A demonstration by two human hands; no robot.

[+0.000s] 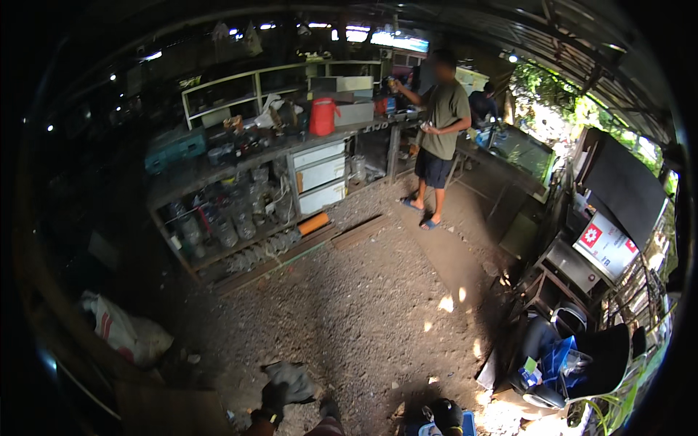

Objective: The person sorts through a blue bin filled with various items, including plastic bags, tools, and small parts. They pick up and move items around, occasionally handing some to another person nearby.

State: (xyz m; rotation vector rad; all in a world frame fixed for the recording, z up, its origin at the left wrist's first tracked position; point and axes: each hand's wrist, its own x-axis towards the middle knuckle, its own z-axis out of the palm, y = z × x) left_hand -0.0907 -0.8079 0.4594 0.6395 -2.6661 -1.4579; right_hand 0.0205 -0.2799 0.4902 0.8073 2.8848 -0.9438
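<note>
At the lower edge, my left hand reaches forward in shadow, with a band at its wrist. It is at a crumpled grey cloth and looks closed on its near edge, though the fingers are dark. To its right, my right hand shows only as a dim shape close to the cloth, its fingers not distinguishable. Further right along the bottom edge is a rounded black object beside a blue container, both partly cut off.
A long workbench carries a red bag, with jars and white drawers below. Another person stands beside it, holding small items; a second person is behind. A white sack lies left; a loaded black chair stands right.
</note>
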